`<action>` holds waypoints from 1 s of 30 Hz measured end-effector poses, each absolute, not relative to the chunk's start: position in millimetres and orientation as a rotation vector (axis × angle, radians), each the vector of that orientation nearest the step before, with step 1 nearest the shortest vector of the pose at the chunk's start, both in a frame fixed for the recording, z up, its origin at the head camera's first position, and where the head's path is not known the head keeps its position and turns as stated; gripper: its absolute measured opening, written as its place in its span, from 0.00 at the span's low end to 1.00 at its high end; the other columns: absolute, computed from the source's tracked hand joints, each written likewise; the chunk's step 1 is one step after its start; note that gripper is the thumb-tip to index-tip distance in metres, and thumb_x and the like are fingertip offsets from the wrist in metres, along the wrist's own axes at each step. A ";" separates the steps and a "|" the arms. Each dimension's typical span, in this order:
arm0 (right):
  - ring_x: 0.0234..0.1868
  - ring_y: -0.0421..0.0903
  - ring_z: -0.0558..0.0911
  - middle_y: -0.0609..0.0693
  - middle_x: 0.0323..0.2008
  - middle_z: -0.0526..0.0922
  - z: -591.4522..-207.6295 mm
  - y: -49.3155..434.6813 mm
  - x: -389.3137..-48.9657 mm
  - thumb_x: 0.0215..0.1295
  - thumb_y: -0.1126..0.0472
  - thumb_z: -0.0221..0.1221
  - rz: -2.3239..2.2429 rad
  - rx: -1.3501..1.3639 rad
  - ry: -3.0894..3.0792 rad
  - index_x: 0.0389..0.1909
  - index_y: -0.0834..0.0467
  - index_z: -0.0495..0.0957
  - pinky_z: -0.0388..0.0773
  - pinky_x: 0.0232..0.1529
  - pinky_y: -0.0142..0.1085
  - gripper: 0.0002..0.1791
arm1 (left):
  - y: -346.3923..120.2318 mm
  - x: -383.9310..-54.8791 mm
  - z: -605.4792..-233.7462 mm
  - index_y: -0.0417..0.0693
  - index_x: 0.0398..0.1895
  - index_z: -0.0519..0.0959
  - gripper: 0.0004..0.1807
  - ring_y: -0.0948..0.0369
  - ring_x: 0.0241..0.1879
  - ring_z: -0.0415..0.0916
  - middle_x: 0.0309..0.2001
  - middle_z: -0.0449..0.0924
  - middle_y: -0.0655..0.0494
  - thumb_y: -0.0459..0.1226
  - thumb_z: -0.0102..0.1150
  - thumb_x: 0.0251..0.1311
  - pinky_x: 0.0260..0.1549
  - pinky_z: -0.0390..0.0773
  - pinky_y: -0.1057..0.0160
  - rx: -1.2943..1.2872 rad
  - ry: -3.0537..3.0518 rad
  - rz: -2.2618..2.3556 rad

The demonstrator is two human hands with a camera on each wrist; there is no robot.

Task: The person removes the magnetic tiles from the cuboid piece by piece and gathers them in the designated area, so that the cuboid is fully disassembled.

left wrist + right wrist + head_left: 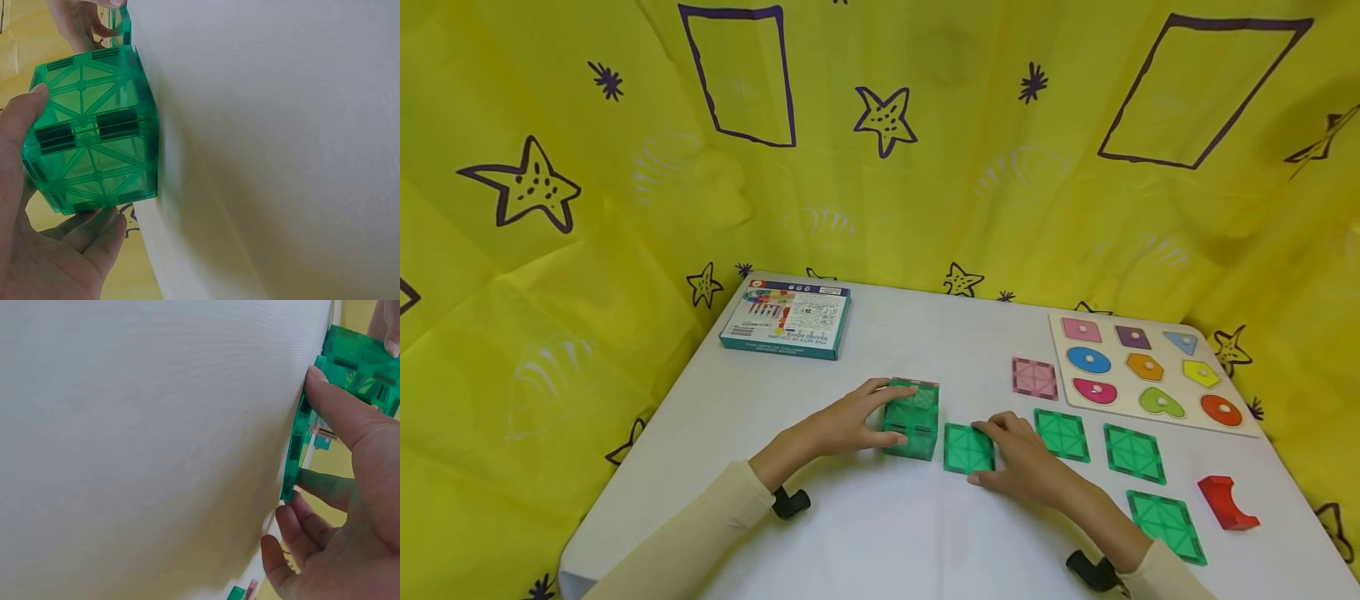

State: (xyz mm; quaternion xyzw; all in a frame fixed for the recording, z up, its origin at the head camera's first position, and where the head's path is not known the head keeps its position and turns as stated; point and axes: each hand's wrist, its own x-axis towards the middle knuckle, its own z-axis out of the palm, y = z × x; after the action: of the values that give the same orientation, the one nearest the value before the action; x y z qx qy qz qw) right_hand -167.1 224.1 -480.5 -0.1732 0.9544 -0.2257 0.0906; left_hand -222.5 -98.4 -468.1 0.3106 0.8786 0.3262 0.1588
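A see-through green cube built of square magnetic tiles stands on the white table, in front of me. My left hand grips it from the left. In the left wrist view, the thumb lies on one side of the cube and the fingers are at the opposite side. Just right of the cube lies a green magnetic tile, with my right hand on it. The right wrist view has the thumb and a finger pinching opposite edges of this tile, low at the tabletop.
Three more green tiles, one of them here, lie right of my right hand. Behind them are a pink tile and a shape puzzle board. A red arched block sits far right. At the back left lies a flat box.
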 end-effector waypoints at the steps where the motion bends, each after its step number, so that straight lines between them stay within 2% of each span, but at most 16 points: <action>1: 0.63 0.58 0.72 0.59 0.63 0.73 -480.8 225.5 -166.5 0.58 0.40 0.76 -0.673 -0.524 2.839 0.72 0.59 0.74 0.77 0.62 0.61 0.46 | -98.5 -222.5 -468.4 0.73 0.82 0.61 0.41 0.47 0.77 0.62 0.82 0.55 0.48 0.59 0.65 0.69 0.71 0.70 0.38 0.888 2.512 0.933; 7: 0.61 0.56 0.73 0.57 0.59 0.75 -481.7 234.5 -160.1 0.55 0.38 0.77 -0.626 -0.512 2.837 0.70 0.59 0.76 0.80 0.60 0.58 0.46 | -98.6 -222.9 -469.5 0.73 0.82 0.61 0.41 0.46 0.77 0.61 0.82 0.54 0.48 0.59 0.65 0.69 0.71 0.69 0.38 0.882 2.509 0.943; 16: 0.61 0.55 0.74 0.53 0.58 0.76 -476.3 255.7 -137.9 0.51 0.34 0.77 -0.542 -0.422 2.815 0.69 0.57 0.78 0.76 0.61 0.61 0.49 | -98.9 -223.6 -470.0 0.74 0.82 0.61 0.41 0.47 0.78 0.61 0.83 0.53 0.49 0.60 0.65 0.68 0.72 0.69 0.40 0.873 2.514 0.925; 25: 0.64 0.63 0.72 0.61 0.63 0.75 -475.7 289.3 -120.4 0.47 0.33 0.78 -0.409 -0.251 2.809 0.71 0.57 0.76 0.73 0.57 0.67 0.53 | -99.3 -223.8 -470.4 0.74 0.82 0.61 0.41 0.46 0.77 0.61 0.82 0.54 0.48 0.59 0.66 0.68 0.71 0.69 0.39 0.881 2.505 0.942; 30: 0.60 0.66 0.72 0.64 0.60 0.76 -476.7 307.8 -115.6 0.46 0.33 0.79 -0.336 -0.174 2.809 0.70 0.61 0.76 0.73 0.55 0.72 0.55 | -99.8 -223.5 -471.0 0.75 0.82 0.61 0.41 0.47 0.77 0.62 0.82 0.54 0.49 0.60 0.66 0.68 0.71 0.69 0.40 0.876 2.511 0.932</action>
State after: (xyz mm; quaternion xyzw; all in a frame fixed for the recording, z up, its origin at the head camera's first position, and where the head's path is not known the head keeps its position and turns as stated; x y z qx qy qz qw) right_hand -115.6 307.8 -476.7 -0.0607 0.9794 -0.1172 0.1531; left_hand -223.5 -99.8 -471.0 0.3067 0.8795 0.3264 0.1611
